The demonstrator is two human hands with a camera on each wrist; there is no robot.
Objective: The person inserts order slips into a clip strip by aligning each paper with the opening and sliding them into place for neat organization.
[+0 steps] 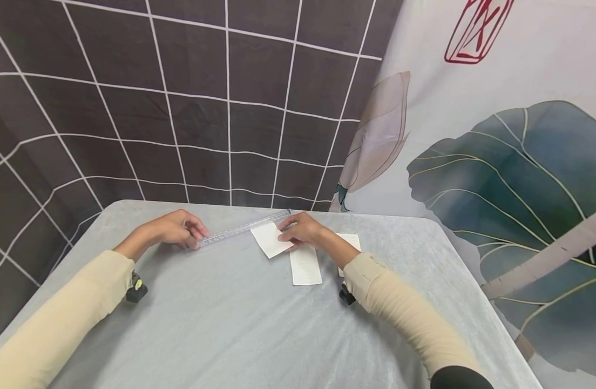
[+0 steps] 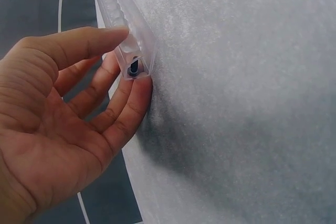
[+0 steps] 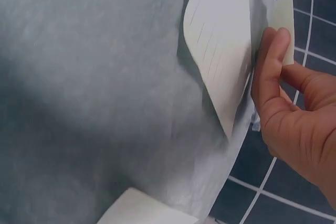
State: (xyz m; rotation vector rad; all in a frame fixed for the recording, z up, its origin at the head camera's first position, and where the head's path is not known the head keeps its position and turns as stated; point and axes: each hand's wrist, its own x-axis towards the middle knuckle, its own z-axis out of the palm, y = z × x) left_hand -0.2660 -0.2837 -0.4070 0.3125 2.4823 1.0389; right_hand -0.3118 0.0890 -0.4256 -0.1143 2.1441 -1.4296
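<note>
A long, clear plastic strip (image 1: 244, 229) with ruler-like marks lies slanted across the far part of the table. My left hand (image 1: 178, 228) pinches its near-left end between thumb and fingers. In the left wrist view the strip (image 2: 126, 14) looks hollow, with a small dark spot at its end. Beside the strip's far end, my right hand (image 1: 303, 229) pinches a white paper slip (image 1: 269, 240) by its right side. A second slip (image 1: 305, 267) lies just below that hand; in the right wrist view this slip (image 3: 220, 40) is lined and curved. A third slip (image 1: 350, 241) is partly behind the right forearm.
A pale grey cloth covers the table (image 1: 220, 324). Behind its far edge hangs a dark curtain (image 1: 196, 119) with a white grid. To the right hangs a white cloth (image 1: 434, 92) with a large leaf print.
</note>
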